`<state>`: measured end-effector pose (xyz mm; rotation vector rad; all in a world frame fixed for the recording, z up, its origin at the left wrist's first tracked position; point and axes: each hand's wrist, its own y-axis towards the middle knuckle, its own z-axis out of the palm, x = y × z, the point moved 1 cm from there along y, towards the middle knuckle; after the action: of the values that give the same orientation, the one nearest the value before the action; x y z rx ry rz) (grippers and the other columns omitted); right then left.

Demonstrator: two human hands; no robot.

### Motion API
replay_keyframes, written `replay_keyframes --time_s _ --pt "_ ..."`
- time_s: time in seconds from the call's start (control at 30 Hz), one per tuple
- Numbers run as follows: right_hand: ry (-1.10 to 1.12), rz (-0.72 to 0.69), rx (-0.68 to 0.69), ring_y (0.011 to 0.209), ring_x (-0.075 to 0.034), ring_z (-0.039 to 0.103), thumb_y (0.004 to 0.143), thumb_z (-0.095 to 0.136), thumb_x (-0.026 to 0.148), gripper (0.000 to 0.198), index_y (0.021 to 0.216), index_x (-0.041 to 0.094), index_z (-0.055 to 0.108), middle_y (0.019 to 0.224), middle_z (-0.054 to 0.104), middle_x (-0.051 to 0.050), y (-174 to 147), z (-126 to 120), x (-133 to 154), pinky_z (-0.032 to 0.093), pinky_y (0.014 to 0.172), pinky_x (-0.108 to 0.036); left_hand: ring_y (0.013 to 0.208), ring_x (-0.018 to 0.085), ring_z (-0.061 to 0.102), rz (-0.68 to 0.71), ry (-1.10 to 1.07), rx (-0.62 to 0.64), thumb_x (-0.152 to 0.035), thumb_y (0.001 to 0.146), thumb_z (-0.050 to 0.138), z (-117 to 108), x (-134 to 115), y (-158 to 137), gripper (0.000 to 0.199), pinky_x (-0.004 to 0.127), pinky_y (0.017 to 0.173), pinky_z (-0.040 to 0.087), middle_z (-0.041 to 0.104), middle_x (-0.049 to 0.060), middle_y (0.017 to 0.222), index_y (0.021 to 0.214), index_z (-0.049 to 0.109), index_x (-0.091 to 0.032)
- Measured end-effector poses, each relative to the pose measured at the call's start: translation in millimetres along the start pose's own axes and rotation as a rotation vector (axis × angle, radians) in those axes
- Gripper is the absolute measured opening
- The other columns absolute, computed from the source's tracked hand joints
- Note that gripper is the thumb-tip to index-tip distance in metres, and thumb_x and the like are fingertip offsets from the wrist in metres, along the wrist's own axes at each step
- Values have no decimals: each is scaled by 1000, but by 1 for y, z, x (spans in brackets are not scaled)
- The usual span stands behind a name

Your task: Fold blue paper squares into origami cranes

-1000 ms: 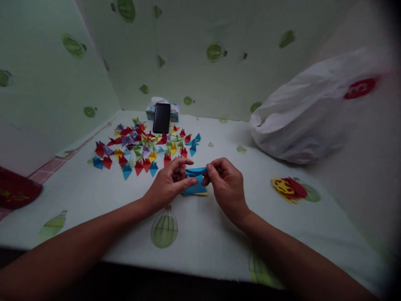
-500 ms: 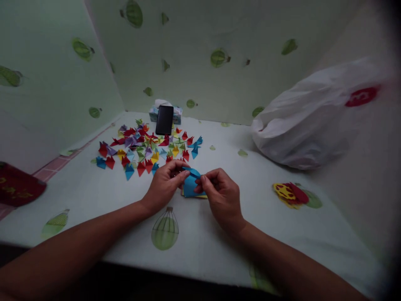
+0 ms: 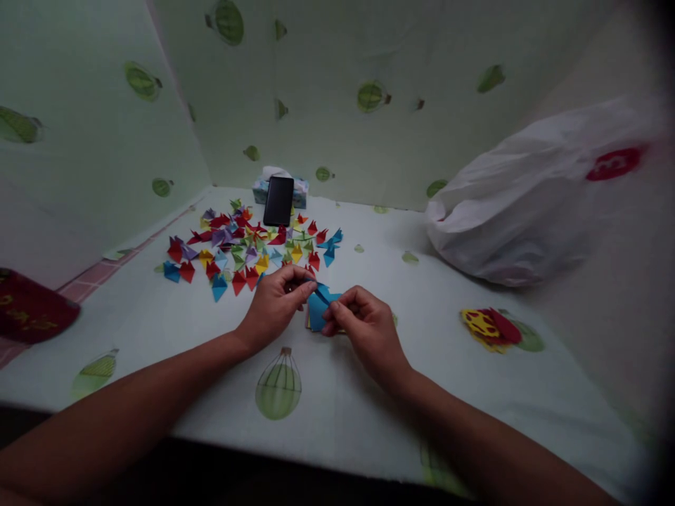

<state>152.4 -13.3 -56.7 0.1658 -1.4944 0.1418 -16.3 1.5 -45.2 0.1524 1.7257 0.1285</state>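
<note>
Between my hands is a small folded piece of blue paper [image 3: 323,292], held up above a stack of square paper sheets [image 3: 317,320] with a blue one on top. My left hand [image 3: 278,302] pinches the paper's upper left end between thumb and fingers. At its lower right end, my right hand [image 3: 363,327] grips it between thumb and forefinger, the other fingers curled below. The fingers hide part of the folds. Beyond my left hand lie many folded paper cranes [image 3: 239,281] in red, blue, yellow, green and purple.
A black phone [image 3: 278,201] leans on a tissue box [image 3: 299,192] at the back. To the right sit a bulging white plastic bag [image 3: 506,211] and yellow and red paper cut-outs [image 3: 488,327]. A dark red object [image 3: 31,309] is at the left edge.
The blue paper has tilted, its right end now lower. My right hand has shifted slightly downward, and both hands keep their pinch on the paper.
</note>
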Motion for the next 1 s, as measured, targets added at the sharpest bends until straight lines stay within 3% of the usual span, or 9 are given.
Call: replay_keyframes --time_s 0.23,0.43,0.7,1.0 --pt "-65 42 56 49 -12 59 80 71 41 26 83 20 56 63 63 4 12 -9 0 47 50 -25 72 15 59 166 314 156 -25 81 67 -9 -5 8 8 26 65 46 66 2 78 78 69 -18" --pt "-28 89 141 48 -12 58 80 69 35 21 75 18 58 53 64 2 11 -7 -2 44 51 -23 65 12 57 25 118 244 -29 81 68 0 1 3 14 25 61 47 63 0 74 82 66 -16" --pt "66 109 37 47 -10 58 78 72 35 23 75 19 57 53 63 4 10 -7 -3 46 52 -23 71 13 60 -163 -149 201 -34 78 74 6 5 -4 34 27 65 51 60 0 84 105 60 -17" --pt "153 130 41 49 -11 59 76 74 37 25 77 19 56 56 64 4 10 -5 -7 49 56 -24 67 12 62 -255 -218 207 -29 75 75 9 4 -7 26 26 66 51 63 -1 77 92 61 -16"
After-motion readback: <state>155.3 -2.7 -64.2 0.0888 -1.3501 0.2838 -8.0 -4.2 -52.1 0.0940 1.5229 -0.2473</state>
